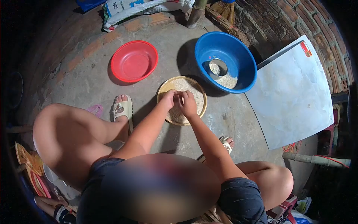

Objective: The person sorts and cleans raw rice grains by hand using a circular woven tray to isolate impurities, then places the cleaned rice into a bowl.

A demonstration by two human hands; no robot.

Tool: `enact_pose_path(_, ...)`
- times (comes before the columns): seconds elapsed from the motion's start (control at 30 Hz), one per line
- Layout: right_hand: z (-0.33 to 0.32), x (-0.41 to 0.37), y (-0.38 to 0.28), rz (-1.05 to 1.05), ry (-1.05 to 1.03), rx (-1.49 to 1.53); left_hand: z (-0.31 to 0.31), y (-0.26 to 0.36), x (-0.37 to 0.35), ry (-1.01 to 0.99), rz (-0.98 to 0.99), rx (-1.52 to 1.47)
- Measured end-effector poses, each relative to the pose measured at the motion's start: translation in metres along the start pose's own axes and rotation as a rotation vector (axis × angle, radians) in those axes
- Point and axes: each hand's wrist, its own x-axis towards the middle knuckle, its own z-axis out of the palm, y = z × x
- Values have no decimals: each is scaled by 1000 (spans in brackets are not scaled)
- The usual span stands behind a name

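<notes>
A round, shallow tray with a tan rim [204, 106] lies on the floor between my feet, pale rice-like grains [182, 85] spread across it. Both of my hands are over the tray, close together near its middle. My left hand [168, 99] has its fingers curled in toward the other hand. Bent fingers also show on my right hand [188, 103], with the fingertips drawn together. Whatever small thing the fingertips hold is too small to make out. Beyond the tray to the right, a blue basin [244, 52] contains a metal cup [225, 67] and similar grains [228, 81].
A red basin [153, 56] stands at the upper left. To the right, a large pale panel [291, 97] leans by the brick wall [317, 30]. A printed sack [112, 15], a post [195, 16] and a broom [225, 13] are at the back. Part of another person [50, 205] shows lower left.
</notes>
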Motion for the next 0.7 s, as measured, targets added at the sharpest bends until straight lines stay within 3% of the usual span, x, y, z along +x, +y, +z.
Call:
enact_pose_path(0.13,-14,-30,24,-62,-159,-130,-14,14,4,27,-17,-111)
enact_pose_path(0.2,-22,-44,33,-133,-387,-238,-21,16,7,50,-6,-114)
enact_pose_path(0.27,-16,-53,41,-193,-335,-230,-27,15,9,93,0,-72)
enact_pose_path(0.37,-7,-57,51,-122,-301,-198,-26,15,3,124,-13,-45)
enact_pose_path(0.43,1,-50,57,153,-399,-100,-29,10,7,123,-20,-29)
enact_pose_path(0.47,5,-48,59,153,-400,-100,-30,8,9,123,-23,-11)
enact_pose_path(0.53,8,-41,53,210,-180,3,-24,6,4,132,-29,7)
enact_pose_path(0.63,11,-26,36,210,-16,54,-20,1,1,115,-56,47)
enact_pose_path(0.7,10,-17,24,202,-18,121,-17,-5,0,88,-79,69)
